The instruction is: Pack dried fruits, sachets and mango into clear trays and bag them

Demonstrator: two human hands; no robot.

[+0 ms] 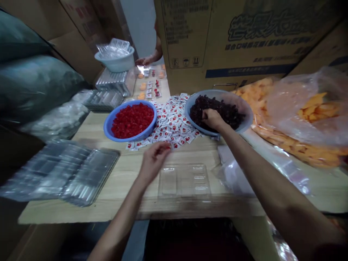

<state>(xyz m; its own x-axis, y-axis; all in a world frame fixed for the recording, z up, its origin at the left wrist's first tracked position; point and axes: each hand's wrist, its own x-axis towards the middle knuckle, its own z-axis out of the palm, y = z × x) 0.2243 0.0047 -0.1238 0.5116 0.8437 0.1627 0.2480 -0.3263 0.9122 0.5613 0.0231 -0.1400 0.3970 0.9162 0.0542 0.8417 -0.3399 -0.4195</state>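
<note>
My left hand (154,159) hovers over the table in front of the packets, its fingers pinched on what looks like a small red piece. Below and right of it lies a clear plastic tray (187,181) with moulded compartments. My right hand (212,119) reaches into a pale blue bowl (194,125) of dark, raisin-like pieces (231,114). Its fingers are closed among them, and what they hold is hidden. To the left stands a blue bowl (108,130) full of red dried-fruit-like pieces (133,120). Small white packets with red prints (174,119) are heaped between the bowls.
Stacked clear trays (87,177) lie at the left. A plastic bag of orange slices (304,119) sits at the right, beside clear plastic bags (236,174). At the back are filled trays (149,87), another person's hand (145,61) and a large cardboard box (195,76).
</note>
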